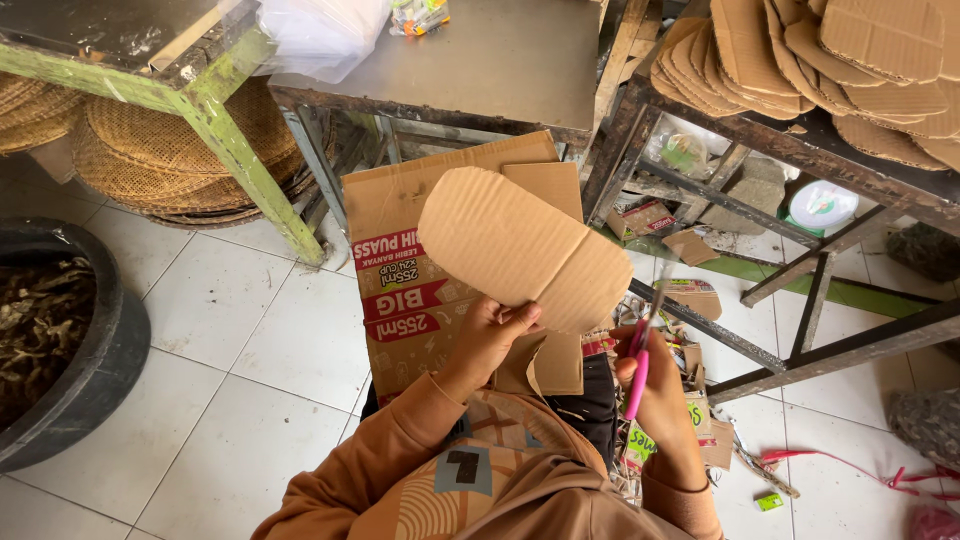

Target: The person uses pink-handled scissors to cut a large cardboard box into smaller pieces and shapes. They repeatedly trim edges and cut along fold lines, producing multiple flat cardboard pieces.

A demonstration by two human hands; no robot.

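Flattened printed carton [400,270]: stands against the person's knees on the tiled floor [230,340], its lower part hidden behind arm and lap. Risk, as judged: it may slide on the smooth tile and take the loose offcuts with it.

Rounded cardboard cut-out [520,250]: held up over the lap, above the carton, pinched at its lower edge by the left hand [490,335], thumb on the near face, fingers behind. Risk: a one-edge pinch lets the sheet flex or twist, so a cut may wander off the outline.

Right hand [655,375]: clenched on pink-handled scissors [640,350]. Blades blurred; whether they touch the cut-out's right edge cannot be told. Risk: the blades lie near the left thumb.

Stack of finished cut-outs [820,60]: on the table [800,135] at upper right, overhanging its edge, cropped by the frame; could slip off.

Scraps [700,420] by the right knee: jumbled, hard to sort.
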